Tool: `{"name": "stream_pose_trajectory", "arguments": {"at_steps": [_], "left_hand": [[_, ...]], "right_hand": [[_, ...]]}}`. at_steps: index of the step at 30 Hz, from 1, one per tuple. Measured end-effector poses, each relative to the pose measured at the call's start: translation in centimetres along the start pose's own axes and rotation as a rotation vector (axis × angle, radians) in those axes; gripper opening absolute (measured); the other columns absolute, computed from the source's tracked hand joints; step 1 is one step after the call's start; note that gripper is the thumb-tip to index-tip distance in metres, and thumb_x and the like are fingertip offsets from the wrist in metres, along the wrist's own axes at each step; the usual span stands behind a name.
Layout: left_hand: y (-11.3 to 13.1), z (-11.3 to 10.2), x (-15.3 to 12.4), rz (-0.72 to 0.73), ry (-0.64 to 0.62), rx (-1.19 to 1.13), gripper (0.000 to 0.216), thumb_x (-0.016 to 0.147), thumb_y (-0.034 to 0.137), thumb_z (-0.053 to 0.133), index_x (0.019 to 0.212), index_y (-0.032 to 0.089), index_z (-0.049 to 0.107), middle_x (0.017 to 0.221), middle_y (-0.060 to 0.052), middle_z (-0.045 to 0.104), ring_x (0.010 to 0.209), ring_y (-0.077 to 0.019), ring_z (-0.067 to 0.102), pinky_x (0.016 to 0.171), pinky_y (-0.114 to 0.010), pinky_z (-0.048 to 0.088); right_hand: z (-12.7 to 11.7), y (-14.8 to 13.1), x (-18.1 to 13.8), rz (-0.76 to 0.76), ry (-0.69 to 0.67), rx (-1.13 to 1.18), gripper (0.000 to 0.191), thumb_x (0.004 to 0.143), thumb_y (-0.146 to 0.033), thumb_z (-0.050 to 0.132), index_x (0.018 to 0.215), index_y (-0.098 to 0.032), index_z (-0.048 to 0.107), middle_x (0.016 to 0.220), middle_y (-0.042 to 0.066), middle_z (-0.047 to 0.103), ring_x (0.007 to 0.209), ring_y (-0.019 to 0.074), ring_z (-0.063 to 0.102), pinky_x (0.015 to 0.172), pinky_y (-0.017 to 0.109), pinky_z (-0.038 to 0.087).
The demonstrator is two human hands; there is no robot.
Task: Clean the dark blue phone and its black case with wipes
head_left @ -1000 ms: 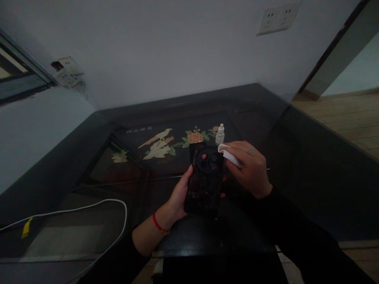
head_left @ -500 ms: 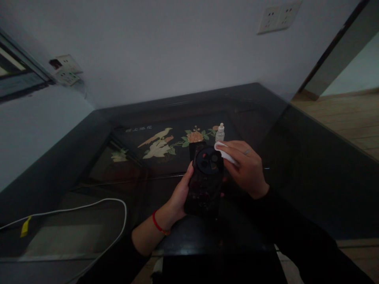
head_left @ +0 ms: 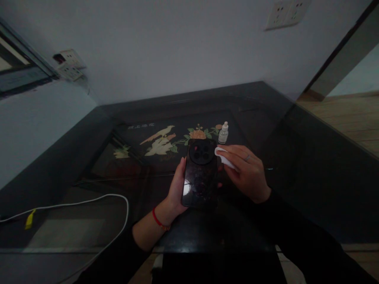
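Note:
A dark smartphone [head_left: 200,177] is held up over the table with its back and round camera module towards me. My left hand [head_left: 177,189] grips it from the left and underneath, the thumb along its left edge; some fingertips show at its right edge. My right hand [head_left: 247,169], with a ring on one finger, pinches a folded white cloth or tissue [head_left: 225,159] beside the phone's upper right corner. Whether the cloth touches the phone I cannot tell. Just beyond the right hand stands a small clear dropper bottle [head_left: 223,133] with a white top.
The glossy dark table [head_left: 124,236] bears a bird-and-flower picture [head_left: 160,146]. A white cable [head_left: 97,200] with a yellow tag [head_left: 29,220] curves across its left side. Wall sockets [head_left: 287,15] are at upper right, and more sockets [head_left: 71,65] at left.
The phone has tilted and shifted slightly left, so its back now catches a bright reflection. My right hand with the white cloth stays close by the phone's upper right. The view has shifted slightly.

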State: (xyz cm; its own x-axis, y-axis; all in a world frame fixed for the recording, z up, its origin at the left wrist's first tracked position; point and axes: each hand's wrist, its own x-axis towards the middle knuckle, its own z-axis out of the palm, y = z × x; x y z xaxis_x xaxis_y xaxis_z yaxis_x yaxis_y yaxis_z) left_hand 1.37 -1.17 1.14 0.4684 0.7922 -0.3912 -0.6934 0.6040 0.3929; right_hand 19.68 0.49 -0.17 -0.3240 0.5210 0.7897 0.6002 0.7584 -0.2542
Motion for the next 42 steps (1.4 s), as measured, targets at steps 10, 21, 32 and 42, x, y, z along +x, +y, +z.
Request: {"name": "stream_pose_trajectory", "arguments": {"at_steps": [10,21,32,42], "left_hand": [[0.1,0.0,0.3,0.12,0.136,-0.018,0.047,0.096,0.045,0.034,0.121,0.016,0.062,0.103,-0.008,0.073,0.104,-0.0246,0.065,0.098,-0.041,0.045],[-0.1,-0.5,0.6,0.12,0.075,0.005,0.048,0.096,0.046,0.035,0.121,0.014,0.062,0.104,-0.009,0.072,0.098,-0.024,0.067,0.094,-0.038,0.046],[-1.7,-1.8,1.3,0.015,-0.014,0.039,0.049,0.089,0.053,0.05,0.114,0.015,0.065,0.09,-0.007,0.071,0.086,-0.02,0.067,0.084,-0.03,0.049],[-1.3,-1.4,0.7,-0.068,0.042,0.082,0.054,0.095,0.054,0.033,0.107,0.014,0.068,0.065,-0.002,0.066,0.054,-0.013,0.06,0.059,-0.024,0.046]], "right_hand": [[0.3,-0.7,-0.4,-0.036,-0.026,0.016,0.039,0.085,-0.007,0.054,0.12,-0.02,0.064,0.117,0.009,0.069,0.103,0.024,0.063,0.089,0.045,0.056],[0.6,-1.0,-0.5,-0.047,-0.041,0.038,0.04,0.084,-0.006,0.053,0.12,-0.019,0.064,0.112,0.01,0.07,0.101,0.0243,0.062,0.087,0.043,0.055],[1.6,-2.2,-0.5,-0.147,-0.065,0.126,0.036,0.089,-0.007,0.049,0.121,-0.02,0.063,0.103,0.008,0.071,0.094,0.0208,0.063,0.081,0.037,0.056],[1.9,-3.0,-0.6,-0.268,-0.135,0.218,0.028,0.09,-0.006,0.05,0.114,-0.013,0.064,0.096,0.009,0.072,0.09,0.0181,0.063,0.076,0.032,0.055]]}}
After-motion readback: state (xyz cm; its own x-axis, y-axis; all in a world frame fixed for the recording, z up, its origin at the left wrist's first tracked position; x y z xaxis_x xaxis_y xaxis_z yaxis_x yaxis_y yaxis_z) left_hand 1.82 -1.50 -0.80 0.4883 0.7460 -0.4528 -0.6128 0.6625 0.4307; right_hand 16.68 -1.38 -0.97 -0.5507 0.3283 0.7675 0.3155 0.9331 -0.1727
